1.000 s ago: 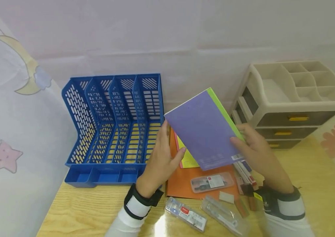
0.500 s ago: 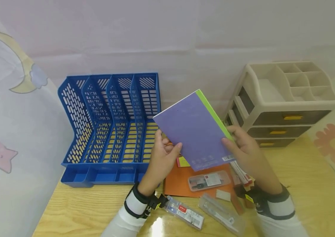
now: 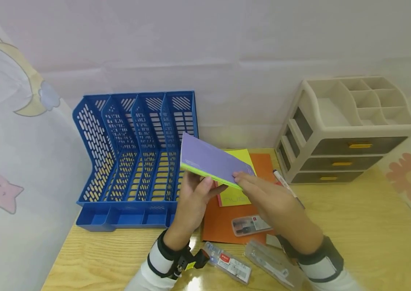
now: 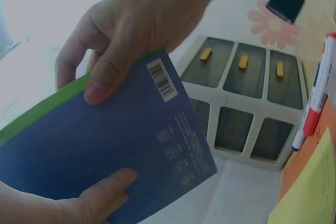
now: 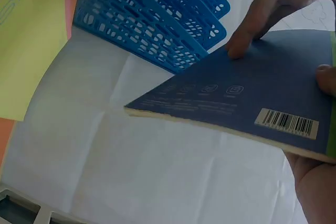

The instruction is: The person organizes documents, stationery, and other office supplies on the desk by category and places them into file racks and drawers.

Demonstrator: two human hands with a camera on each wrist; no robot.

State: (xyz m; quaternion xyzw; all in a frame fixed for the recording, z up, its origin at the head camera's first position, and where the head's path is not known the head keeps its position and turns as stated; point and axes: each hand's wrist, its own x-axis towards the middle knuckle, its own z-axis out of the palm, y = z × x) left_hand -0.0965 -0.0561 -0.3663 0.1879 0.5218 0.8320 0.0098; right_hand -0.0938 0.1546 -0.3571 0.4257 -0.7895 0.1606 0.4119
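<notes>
A purple notebook (image 3: 212,157) with a green spine is held tilted in the air in the head view, near the right end of the blue file rack (image 3: 136,149). My left hand (image 3: 192,202) grips it from below, thumb at the spine edge. My right hand (image 3: 278,206) holds its right end, fingers over the cover. In the left wrist view the notebook (image 4: 121,135) looks dark blue, with a barcode near the right thumb. The right wrist view shows the notebook (image 5: 236,87) with its page edges toward the camera.
A yellow notebook (image 3: 234,198) lies on an orange folder (image 3: 214,226). Several clear cases, including a compass case (image 3: 250,225), sit at the front. A marker (image 3: 285,184) lies right of the folder. A beige drawer unit (image 3: 350,129) stands at the back right.
The purple notebook has turned and tipped flatter, its green spine now facing the front. It has moved left and down, uncovering the yellow notebook. My right hand has shifted left.
</notes>
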